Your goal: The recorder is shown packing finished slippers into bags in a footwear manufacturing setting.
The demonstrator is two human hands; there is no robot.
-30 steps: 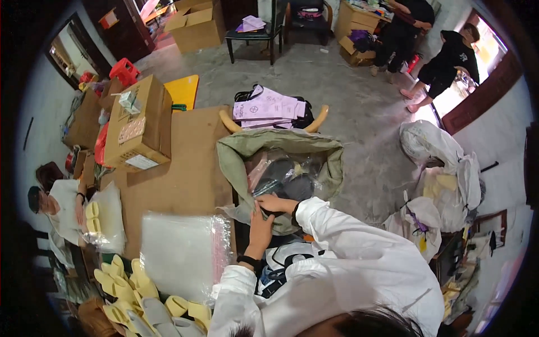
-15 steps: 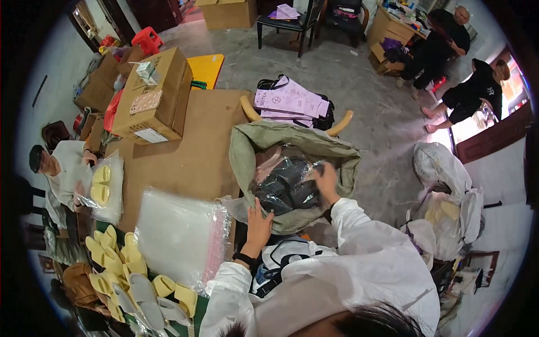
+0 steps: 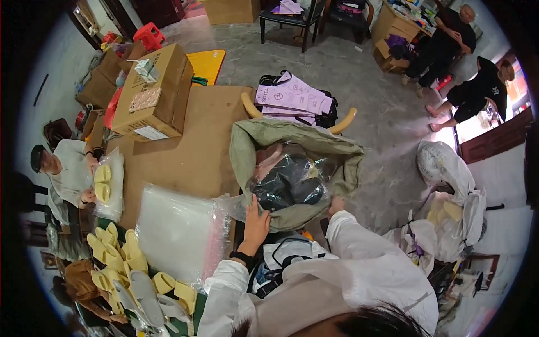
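Note:
An olive-green woven sack [image 3: 303,133] stands with its mouth wide open in front of me. Dark slippers in clear plastic bags [image 3: 289,182] lie inside it, with something pink at their left. My left hand [image 3: 256,227], fingers stretched out and apart, rests against the sack's near left rim. At the near right rim is my right hand [image 3: 337,205], its fingers closed on the sack's edge and partly hidden. Left of my left hand lies a stack of clear plastic bags [image 3: 174,230] with a pink strip along one side.
Yellow and grey slippers [image 3: 135,264] are heaped at the lower left. A cardboard box [image 3: 154,92] stands on the brown tabletop [image 3: 196,135]. A co-worker [image 3: 70,174] at the left handles bagged yellow slippers [image 3: 103,182]. Full white sacks [image 3: 446,174] stand at the right. A chair's curved armrests [image 3: 343,121] flank the sack.
My right hand has come out of the sack's mouth and moved down to its near right rim. The left hand stays at the rim. The bagged dark slippers sit slightly differently.

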